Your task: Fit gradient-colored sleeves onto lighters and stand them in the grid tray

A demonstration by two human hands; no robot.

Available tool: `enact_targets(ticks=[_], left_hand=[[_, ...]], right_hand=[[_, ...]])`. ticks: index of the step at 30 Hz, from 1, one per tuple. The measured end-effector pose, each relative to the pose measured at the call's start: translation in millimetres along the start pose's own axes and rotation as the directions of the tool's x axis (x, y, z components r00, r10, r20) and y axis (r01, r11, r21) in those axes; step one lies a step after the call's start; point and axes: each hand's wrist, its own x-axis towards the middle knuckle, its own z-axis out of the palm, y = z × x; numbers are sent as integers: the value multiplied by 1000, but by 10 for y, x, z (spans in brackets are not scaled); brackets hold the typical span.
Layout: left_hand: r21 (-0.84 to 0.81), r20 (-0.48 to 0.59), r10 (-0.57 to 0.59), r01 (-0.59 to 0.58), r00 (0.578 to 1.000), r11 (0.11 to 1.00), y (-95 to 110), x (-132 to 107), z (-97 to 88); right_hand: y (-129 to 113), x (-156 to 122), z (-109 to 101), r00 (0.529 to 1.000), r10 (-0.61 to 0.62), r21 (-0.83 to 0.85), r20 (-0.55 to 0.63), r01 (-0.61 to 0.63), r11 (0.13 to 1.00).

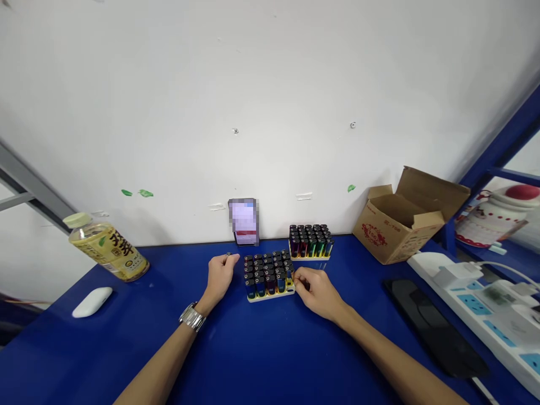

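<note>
A pale tray [270, 297] stands on the blue table, filled with upright lighters [270, 285] that have black tops and coloured, shiny bodies. One slot at its front right corner shows bare. My left hand [220, 277], with a metal watch on the wrist, is closed to the left of this tray. A small dark top like those of the lighters peeks out by its thumb; the rest is hidden in the fist. At the tray's right edge, the bent fingers of my right hand [314, 289] are pinched against the front corner.
Behind stands a second tray of lighters [311, 242]. A phone [244, 222] leans on the wall. To the left are a bottle [107, 247] and a white mouse [92, 302]; to the right an open carton [383, 230], a black phone [434, 326] and a power strip [481, 315].
</note>
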Motion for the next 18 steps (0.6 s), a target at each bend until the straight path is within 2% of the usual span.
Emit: enact_targets(ticks=[4,8,11,14,15,17,18], left_hand=[[-12,-23,-7,7,1000,1000,-21,4,-5],[-16,-84,1,-3,996,1000,52,-28,-9],[-32,-140,31,-36,990,999,200,-38,-64],[-75,-150,69,-80,986,994,473,-68,-183],[-96,-123,84,-96,989,991,591,-100,-225],[-163,86,141,-126,986,979,837,-220,-286],[-157,209,158,-126,965,980,950,-308,-296]], right_hand=[[1,4,2,1000,8,-9,17,-8,1000],[-26,7,-17,1000,9,1,17,-9,1000],[-56,-8,-44,999,-9,53,-38,11,999],[-76,-39,-67,984,-73,116,-162,92,989],[-80,-51,-70,975,-101,130,-200,129,983],[-92,-71,-70,953,-149,159,-264,195,968],[-103,-80,-68,942,-162,178,-294,221,959]])
